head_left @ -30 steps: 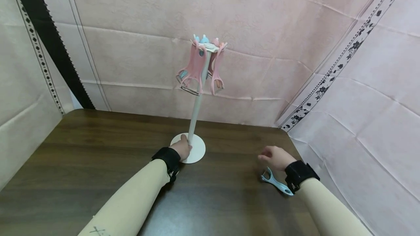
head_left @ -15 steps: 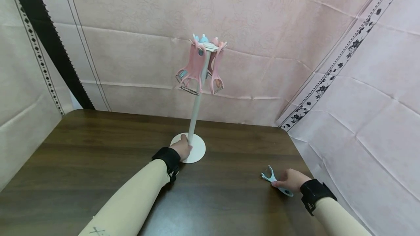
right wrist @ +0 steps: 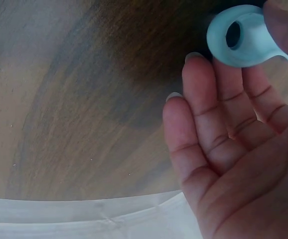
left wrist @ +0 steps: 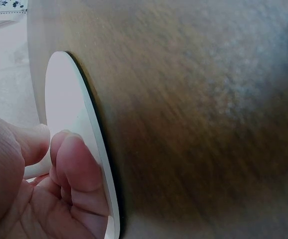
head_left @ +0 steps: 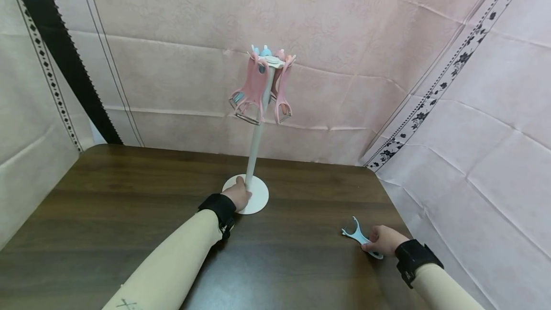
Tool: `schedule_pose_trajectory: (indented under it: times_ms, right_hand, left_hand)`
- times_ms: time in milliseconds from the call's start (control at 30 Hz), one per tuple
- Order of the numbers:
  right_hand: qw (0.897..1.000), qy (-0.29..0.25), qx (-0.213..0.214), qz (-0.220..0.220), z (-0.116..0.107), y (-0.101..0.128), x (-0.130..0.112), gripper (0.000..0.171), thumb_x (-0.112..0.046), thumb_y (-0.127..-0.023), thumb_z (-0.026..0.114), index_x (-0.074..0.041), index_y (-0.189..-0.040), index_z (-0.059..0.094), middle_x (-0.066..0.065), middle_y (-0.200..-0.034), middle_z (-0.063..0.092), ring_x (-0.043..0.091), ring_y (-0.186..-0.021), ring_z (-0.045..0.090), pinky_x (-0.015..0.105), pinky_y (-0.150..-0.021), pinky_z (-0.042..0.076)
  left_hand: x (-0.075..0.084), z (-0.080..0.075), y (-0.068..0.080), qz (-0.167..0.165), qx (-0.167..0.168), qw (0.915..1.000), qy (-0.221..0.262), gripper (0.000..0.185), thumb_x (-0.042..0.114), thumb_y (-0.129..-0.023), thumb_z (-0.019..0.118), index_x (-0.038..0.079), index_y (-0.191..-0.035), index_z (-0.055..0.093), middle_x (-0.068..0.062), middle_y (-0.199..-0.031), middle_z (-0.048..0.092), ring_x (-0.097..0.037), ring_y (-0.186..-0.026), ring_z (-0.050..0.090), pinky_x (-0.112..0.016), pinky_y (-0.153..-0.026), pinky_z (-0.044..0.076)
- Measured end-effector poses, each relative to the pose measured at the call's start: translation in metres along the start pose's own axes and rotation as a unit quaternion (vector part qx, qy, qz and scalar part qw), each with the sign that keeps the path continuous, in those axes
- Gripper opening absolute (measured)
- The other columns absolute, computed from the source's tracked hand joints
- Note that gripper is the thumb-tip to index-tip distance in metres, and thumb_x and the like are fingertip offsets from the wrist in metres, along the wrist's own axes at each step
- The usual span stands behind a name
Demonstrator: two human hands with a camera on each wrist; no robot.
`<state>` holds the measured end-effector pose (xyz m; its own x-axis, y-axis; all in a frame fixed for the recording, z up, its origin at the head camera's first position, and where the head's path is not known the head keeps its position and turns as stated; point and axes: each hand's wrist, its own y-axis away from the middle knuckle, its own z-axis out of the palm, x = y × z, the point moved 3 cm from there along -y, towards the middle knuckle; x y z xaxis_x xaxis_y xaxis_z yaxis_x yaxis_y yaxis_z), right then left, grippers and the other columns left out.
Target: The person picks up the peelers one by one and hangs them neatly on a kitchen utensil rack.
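A white stand (head_left: 255,149) with a slim pole rises from a round base (head_left: 259,196) on the table. My left hand (head_left: 237,195) grips the pole low down, just above the base; in the left wrist view its thumb and curled fingers close around it. Several pink peelers (head_left: 257,83) hang from the stand's top, blades down. At the right, my right hand (head_left: 386,239) pinches the handle of a light blue Y-shaped peeler (head_left: 356,235), its forked head pointing to the left. The right wrist view shows the handle's ringed end (right wrist: 218,42) between thumb and fingers.
The brown wooden table (head_left: 129,233) is bounded by a pinkish cloth (head_left: 193,85) behind and a white cloth (head_left: 486,157) on the right. A black strip (head_left: 71,51) runs down the left corner. Light blue and pink knobs (head_left: 266,51) top the stand.
My right hand has come down and to the right from above the blue peeler and now pinches its handle. The left hand keeps its grip on the stand.
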<state>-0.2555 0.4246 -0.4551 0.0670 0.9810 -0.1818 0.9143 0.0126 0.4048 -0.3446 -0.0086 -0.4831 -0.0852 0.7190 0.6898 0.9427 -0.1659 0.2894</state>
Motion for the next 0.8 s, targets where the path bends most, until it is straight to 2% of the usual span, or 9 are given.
schedule_pose_trajectory:
  times_ms: [200,300,533,800]
  right_hand:
    - [1.0,-0.021,0.003,-0.003,0.002,0.001,0.001,0.032,-0.031,-0.081,0.078,-0.005,-0.087,0.061,0.002,-0.074,0.056,0.018,-0.07,0.053,0.034,-0.063,0.043]
    - [0.999,-0.038,0.009,-0.017,0.003,0.001,0.0,0.027,-0.026,-0.081,0.078,-0.007,-0.082,0.059,0.001,-0.071,0.055,0.017,-0.067,0.051,0.033,-0.06,0.041]
    - [0.994,-0.077,0.036,-0.063,0.002,-0.001,-0.004,0.027,-0.021,-0.083,0.076,-0.009,-0.073,0.054,-0.002,-0.066,0.051,0.016,-0.061,0.047,0.031,-0.056,0.036]
    - [0.985,-0.117,0.095,-0.089,-0.019,-0.006,-0.022,0.021,-0.019,-0.09,0.069,-0.008,-0.08,0.054,-0.001,-0.067,0.054,0.016,-0.061,0.048,0.032,-0.057,0.039]
  left_hand:
    - [0.001,0.0,0.0,0.011,0.006,0.9999,-0.012,0.061,0.022,-0.101,0.05,-0.009,-0.141,0.015,-0.022,-0.103,0.059,-0.026,-0.072,0.06,-0.033,-0.064,0.045]
    - [0.001,0.001,0.0,0.013,0.005,0.9998,-0.015,0.062,0.021,-0.101,0.05,-0.009,-0.142,0.015,-0.021,-0.1,0.06,-0.025,-0.071,0.059,-0.032,-0.062,0.044]
    - [0.002,0.0,0.001,0.011,0.003,0.9998,-0.017,0.062,0.021,-0.101,0.051,-0.009,-0.141,0.015,-0.021,-0.103,0.059,-0.025,-0.072,0.059,-0.032,-0.063,0.044]
    - [0.004,-0.001,0.004,0.01,0.004,0.9997,-0.021,0.063,0.022,-0.101,0.051,-0.009,-0.142,0.015,-0.023,-0.112,0.058,-0.025,-0.077,0.059,-0.032,-0.067,0.046]
